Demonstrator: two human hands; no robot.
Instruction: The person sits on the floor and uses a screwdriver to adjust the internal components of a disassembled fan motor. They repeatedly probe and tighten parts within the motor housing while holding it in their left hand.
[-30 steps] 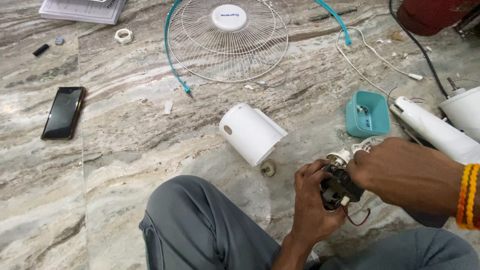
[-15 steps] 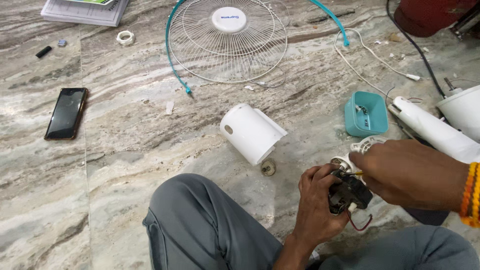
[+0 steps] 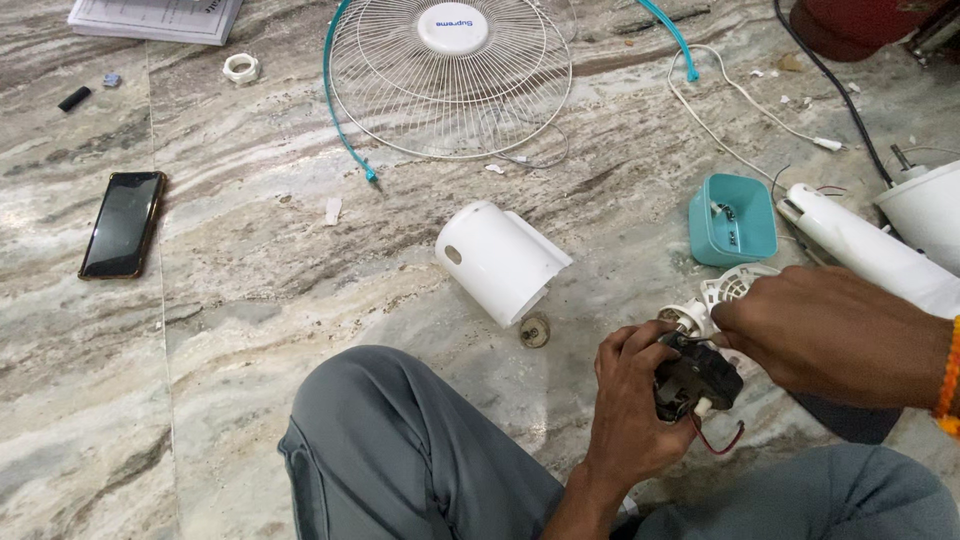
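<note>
My left hand (image 3: 628,400) grips a small black fan motor part (image 3: 695,383) with a red wire looping out below it. My right hand (image 3: 835,335) comes in from the right and is closed over the top of that same part, fingertips pinched at its upper edge. A white ribbed plastic piece (image 3: 712,300) shows just above and behind the fingers. Both hands work above my grey-trousered knee (image 3: 400,440), low at the right of the view.
On the marble floor lie a white curved motor cover (image 3: 500,260), a small round metal piece (image 3: 534,330), a teal plastic cup (image 3: 732,220), a white wire fan guard (image 3: 450,75), a white fan stand tube (image 3: 860,245), a phone (image 3: 122,223) and papers (image 3: 155,18).
The view has shifted slightly. My hands have stayed together on the black part, with the right hand's fingers moved a little over its top.
</note>
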